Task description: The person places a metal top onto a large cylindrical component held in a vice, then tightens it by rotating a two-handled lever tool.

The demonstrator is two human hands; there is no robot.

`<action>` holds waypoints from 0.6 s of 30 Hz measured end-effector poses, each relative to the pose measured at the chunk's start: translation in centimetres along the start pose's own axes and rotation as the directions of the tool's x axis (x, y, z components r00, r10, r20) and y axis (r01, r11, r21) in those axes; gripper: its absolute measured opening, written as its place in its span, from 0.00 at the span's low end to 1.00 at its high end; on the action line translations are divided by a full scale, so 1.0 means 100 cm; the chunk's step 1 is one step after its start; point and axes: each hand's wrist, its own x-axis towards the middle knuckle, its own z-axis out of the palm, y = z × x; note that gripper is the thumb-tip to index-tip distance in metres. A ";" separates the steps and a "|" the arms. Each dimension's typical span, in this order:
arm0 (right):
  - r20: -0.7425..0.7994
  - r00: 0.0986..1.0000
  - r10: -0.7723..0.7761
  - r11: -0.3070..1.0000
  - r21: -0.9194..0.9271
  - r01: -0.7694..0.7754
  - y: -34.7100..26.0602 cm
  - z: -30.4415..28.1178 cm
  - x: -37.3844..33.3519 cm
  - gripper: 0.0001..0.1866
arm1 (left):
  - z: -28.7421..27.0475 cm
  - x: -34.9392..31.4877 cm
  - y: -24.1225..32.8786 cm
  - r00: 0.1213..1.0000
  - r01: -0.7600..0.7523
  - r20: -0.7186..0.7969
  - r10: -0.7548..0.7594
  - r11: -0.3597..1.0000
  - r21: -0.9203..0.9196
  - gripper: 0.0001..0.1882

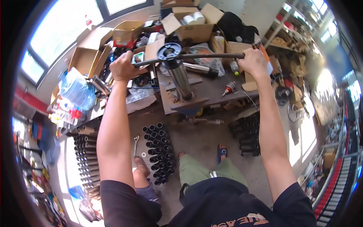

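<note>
Both arms reach forward over a workbench. My left hand (123, 66) is closed round the left end of a long dark metal bar (211, 56), and my right hand (254, 62) grips its right end. Midway along, the bar meets a dark round head with holes (169, 52); how the two join I cannot make out. Below that head a shiny metal cylinder (181, 84) stands slightly tilted on the bench (223, 94), its foot near a metal plate (191, 105).
Cardboard boxes (194, 32) and clutter crowd the bench's back. A red-and-silver tool (229, 88) lies to the right. Several black tubes (159, 151) and a wrench (136, 145) are on the floor. Another person's leg (141, 174) shows beside my left arm.
</note>
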 end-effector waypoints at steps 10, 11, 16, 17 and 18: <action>0.132 0.987 0.097 0.969 0.216 -0.124 -0.009 -0.040 -0.071 0.12 | 0.023 0.028 -0.014 0.988 -0.112 0.109 0.110 0.994 0.009 0.13; 0.163 0.981 0.105 0.937 0.315 -0.153 0.003 -0.036 -0.069 0.12 | 0.015 0.025 0.006 0.999 0.008 0.050 -0.012 0.997 0.074 0.23; 0.042 0.999 0.029 0.923 0.383 -0.043 0.007 0.011 -0.033 0.04 | -0.027 -0.014 0.168 0.879 -0.473 -0.182 0.442 0.857 -0.205 0.24; -0.062 0.998 0.015 0.916 0.400 0.011 0.017 0.018 -0.024 0.04 | -0.040 0.011 0.222 0.730 -0.600 0.001 0.684 0.640 -0.480 0.22; -0.091 0.996 0.021 0.905 0.426 0.020 0.024 0.020 -0.013 0.04 | -0.033 0.035 0.261 0.538 -0.556 0.464 0.703 0.710 -0.432 0.23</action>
